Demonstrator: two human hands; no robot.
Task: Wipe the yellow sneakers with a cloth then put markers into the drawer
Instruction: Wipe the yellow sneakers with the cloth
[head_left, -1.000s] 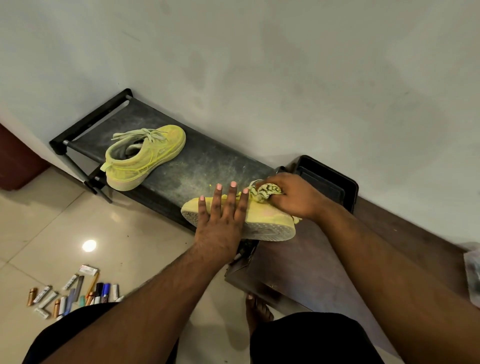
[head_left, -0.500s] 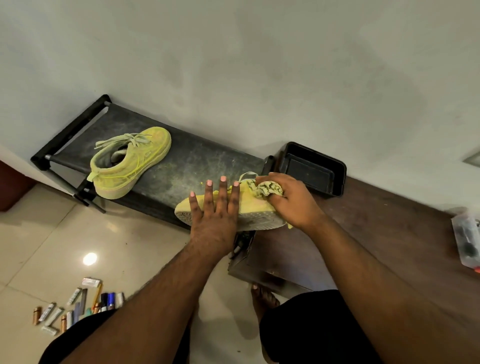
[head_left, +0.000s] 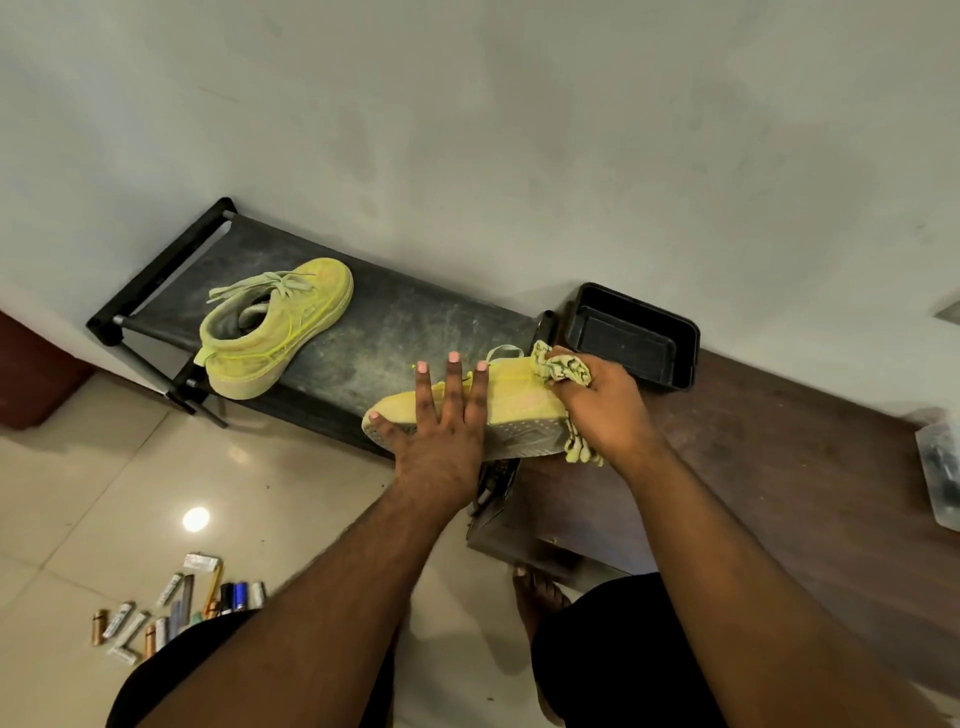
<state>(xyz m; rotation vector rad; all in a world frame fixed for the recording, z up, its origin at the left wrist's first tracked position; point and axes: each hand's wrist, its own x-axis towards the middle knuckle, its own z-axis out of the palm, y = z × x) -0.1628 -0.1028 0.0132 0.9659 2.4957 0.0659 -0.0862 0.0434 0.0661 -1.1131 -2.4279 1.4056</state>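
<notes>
My left hand (head_left: 441, 431) presses flat on the yellow sneaker (head_left: 511, 408); my right hand (head_left: 605, 410), gripping the cloth (head_left: 561, 369), has slid toward three o'clock, heel-ward; wiping continues.

**Both arms reach forward, hands side by side**

The left hand (head_left: 441, 431) lies flat, palm down, with straight spread fingers (head_left: 453, 384) pressing down and the thumb out to the left. The right hand (head_left: 605, 410) sits just beside it, its fingers curled tight in a grip on a bunched cloth (head_left: 563, 370). Both forearms are bare and run up from the lower edge.
</notes>
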